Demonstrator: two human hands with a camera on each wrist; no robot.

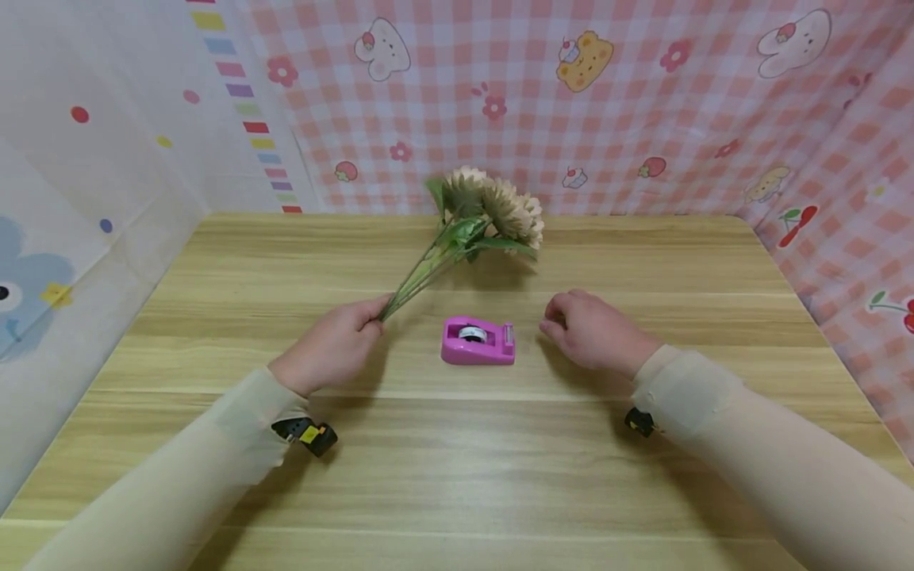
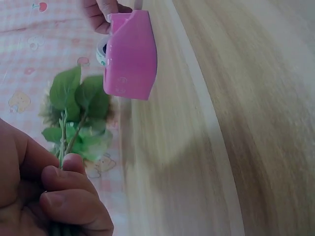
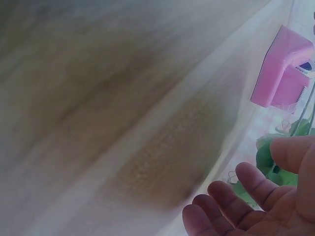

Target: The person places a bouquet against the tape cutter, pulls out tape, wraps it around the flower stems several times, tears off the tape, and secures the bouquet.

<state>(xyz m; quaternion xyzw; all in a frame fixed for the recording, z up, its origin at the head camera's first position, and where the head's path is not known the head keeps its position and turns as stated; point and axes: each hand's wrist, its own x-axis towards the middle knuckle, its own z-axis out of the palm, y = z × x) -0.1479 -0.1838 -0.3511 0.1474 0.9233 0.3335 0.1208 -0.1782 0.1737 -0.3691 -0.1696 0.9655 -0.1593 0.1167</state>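
My left hand [image 1: 336, 342] grips the thin green stems of a bunch of flowers [image 1: 493, 208], pale cream-pink with green leaves. The blooms point away toward the back edge of the table. In the left wrist view the fingers [image 2: 74, 196] curl round the stems. A pink tape dispenser [image 1: 477, 353] with a white roll of tape [image 1: 472, 334] stands on the table between the hands. Right of the dispenser is my right hand [image 1: 596, 329], apart from it and holding nothing. Its fingers [image 3: 256, 187] are loosely bent in the right wrist view.
The wooden table [image 1: 457, 476] runs back to a pink checked cloth [image 1: 457, 103] with cartoon prints. A white patterned cloth [image 1: 143, 143] hangs at the left. Each sleeve carries a small black wrist camera [image 1: 314, 436] near the cuff.
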